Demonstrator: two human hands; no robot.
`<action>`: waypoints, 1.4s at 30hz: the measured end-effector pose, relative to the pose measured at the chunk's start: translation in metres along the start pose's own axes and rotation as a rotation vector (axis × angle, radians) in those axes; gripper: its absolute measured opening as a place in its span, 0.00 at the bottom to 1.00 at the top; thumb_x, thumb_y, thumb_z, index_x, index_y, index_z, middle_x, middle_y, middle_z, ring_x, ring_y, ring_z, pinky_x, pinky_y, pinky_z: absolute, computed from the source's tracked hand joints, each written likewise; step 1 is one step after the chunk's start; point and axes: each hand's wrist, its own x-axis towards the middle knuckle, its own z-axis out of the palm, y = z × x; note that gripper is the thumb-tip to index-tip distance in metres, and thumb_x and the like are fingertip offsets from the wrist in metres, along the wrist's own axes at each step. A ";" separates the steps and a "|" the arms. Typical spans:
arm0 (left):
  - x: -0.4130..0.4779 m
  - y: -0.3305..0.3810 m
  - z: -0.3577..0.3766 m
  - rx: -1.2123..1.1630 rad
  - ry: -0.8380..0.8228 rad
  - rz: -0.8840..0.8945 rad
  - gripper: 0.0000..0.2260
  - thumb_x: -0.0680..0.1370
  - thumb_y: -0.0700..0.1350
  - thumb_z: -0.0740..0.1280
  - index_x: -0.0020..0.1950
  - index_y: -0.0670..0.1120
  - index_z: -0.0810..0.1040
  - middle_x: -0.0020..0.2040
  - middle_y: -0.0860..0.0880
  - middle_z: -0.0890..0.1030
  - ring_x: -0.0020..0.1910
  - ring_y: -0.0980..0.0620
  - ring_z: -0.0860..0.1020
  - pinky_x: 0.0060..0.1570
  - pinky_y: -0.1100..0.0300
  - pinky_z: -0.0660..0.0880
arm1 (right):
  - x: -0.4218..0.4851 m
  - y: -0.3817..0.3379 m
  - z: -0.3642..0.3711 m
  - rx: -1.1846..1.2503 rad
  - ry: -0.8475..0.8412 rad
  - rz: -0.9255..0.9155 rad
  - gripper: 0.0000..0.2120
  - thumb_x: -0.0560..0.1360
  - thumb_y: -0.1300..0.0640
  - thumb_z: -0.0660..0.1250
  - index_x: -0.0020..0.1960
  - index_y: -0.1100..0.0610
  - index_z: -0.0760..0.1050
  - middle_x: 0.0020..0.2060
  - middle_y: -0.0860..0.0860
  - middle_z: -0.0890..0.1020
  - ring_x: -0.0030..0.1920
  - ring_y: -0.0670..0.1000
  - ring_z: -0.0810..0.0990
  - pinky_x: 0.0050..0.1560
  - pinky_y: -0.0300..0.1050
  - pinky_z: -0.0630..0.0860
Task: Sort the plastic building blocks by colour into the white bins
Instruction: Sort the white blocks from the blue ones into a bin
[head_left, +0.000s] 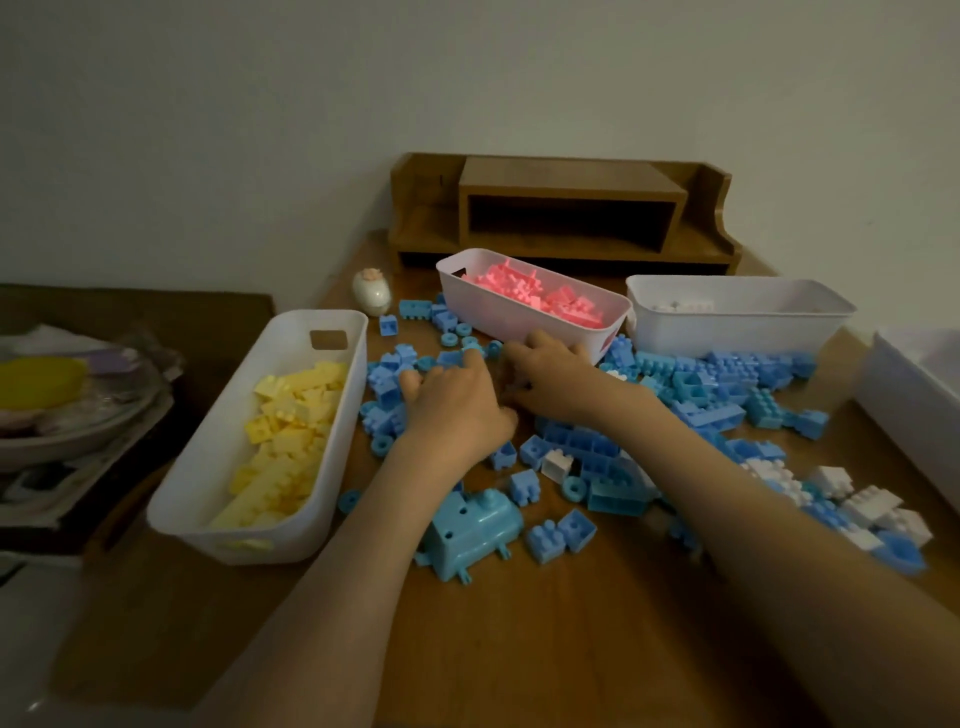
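Blue blocks (727, 374) are lying loose across the wooden table (519, 649): glossy studded plastic bricks, small ring pieces, and one large hollow blue housing (472, 530) with pegs, sitting nearest the camera. White blocks (872, 504) are mixing in at the pile's right end.

Yellow blocks (291, 431) are filling the left bin (197, 467), a smooth translucent white tub with rounded corners and a cut-out handle. Pink blocks (540, 296) are sitting in the middle bin (519, 325). A few white pieces are showing in the right bin (737, 332). A fourth bin (914, 395) is poking in at the right edge.

Left hand (457, 410) is resting palm down on the blue pile, fingers spread and fairly straight, gripping nothing visible. Right hand (550, 374) is reaching in just beside the pink bin's near wall, fingers curling down into the blocks. The fingertips are hidden, so I cannot tell whether it has hold of a piece.

A wooden desk shelf (566, 208) is standing behind the bins.
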 end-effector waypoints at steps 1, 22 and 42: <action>-0.001 0.000 0.000 -0.013 0.016 0.014 0.15 0.77 0.53 0.59 0.58 0.45 0.67 0.44 0.49 0.71 0.54 0.44 0.72 0.50 0.50 0.58 | -0.001 0.000 -0.001 0.018 0.000 0.025 0.08 0.78 0.53 0.58 0.55 0.53 0.66 0.56 0.53 0.70 0.60 0.54 0.68 0.61 0.51 0.60; -0.009 0.009 -0.003 -0.230 -0.086 0.313 0.04 0.79 0.42 0.56 0.54 0.49 0.65 0.41 0.47 0.75 0.41 0.48 0.69 0.53 0.52 0.64 | -0.047 0.026 0.005 0.051 0.147 -0.025 0.06 0.78 0.51 0.60 0.51 0.53 0.71 0.51 0.49 0.76 0.59 0.50 0.69 0.63 0.48 0.53; -0.012 0.006 -0.007 -0.133 -0.294 0.461 0.14 0.71 0.65 0.67 0.45 0.56 0.72 0.47 0.56 0.69 0.53 0.55 0.65 0.56 0.53 0.61 | -0.076 0.059 -0.020 0.388 -0.132 -0.022 0.09 0.73 0.53 0.70 0.50 0.50 0.73 0.50 0.45 0.73 0.52 0.49 0.73 0.53 0.46 0.71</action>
